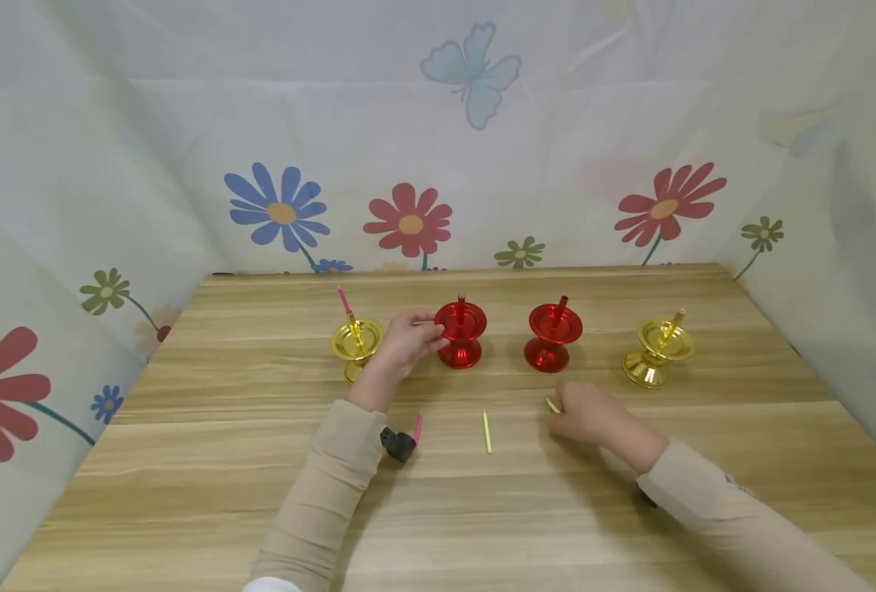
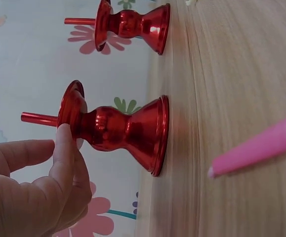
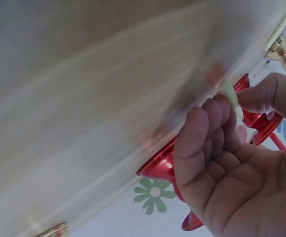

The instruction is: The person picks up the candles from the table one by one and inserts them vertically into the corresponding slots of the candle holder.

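My left hand reaches to the left red candle holder. In the left wrist view its fingertips touch the edge of that holder's dish, with the thumb apart from it. My right hand pinches a small pale yellow candle between thumb and fingers, low over the table. The second red candle holder stands just beyond this hand. A pink candle lies partly behind the left wrist's camera, and another yellow candle lies between the hands.
At the left stands a gold candle holder with a pink candle upright in its tube. Another gold candle holder is at the right. A flowered cloth hangs behind the wooden table.
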Demonstrator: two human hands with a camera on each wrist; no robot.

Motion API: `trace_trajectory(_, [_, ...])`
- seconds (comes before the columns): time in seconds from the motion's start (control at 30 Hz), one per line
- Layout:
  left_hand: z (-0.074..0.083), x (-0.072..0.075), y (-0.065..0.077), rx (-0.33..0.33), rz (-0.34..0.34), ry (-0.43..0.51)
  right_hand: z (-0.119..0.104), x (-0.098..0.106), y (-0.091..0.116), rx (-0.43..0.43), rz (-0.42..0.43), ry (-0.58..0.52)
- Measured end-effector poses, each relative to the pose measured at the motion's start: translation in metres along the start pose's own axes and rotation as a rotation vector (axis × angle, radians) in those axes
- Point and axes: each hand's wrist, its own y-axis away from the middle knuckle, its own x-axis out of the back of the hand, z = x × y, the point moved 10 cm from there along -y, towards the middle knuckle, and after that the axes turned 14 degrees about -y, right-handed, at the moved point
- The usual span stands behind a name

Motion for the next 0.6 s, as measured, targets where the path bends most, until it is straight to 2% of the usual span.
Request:
trace_trajectory(0.2, [-0.003, -0.001, 0.000, 0.006, -0.034, -0.009, -0.013, 0.005, -0.005, 0.074, 0.057, -0.068])
trace_trajectory(0.37, [-0.003, -0.001, 0.000, 0.011, -0.038, -0.015, -0.031, 0.014, -0.009, 0.147, 0.110, -0.141])
trace_trajectory(0.6, [-0.003, 0.000, 0.002, 0.014, -0.035, -0.017, -0.049, 0.037, -0.007, 0.272, 0.315, -0.184])
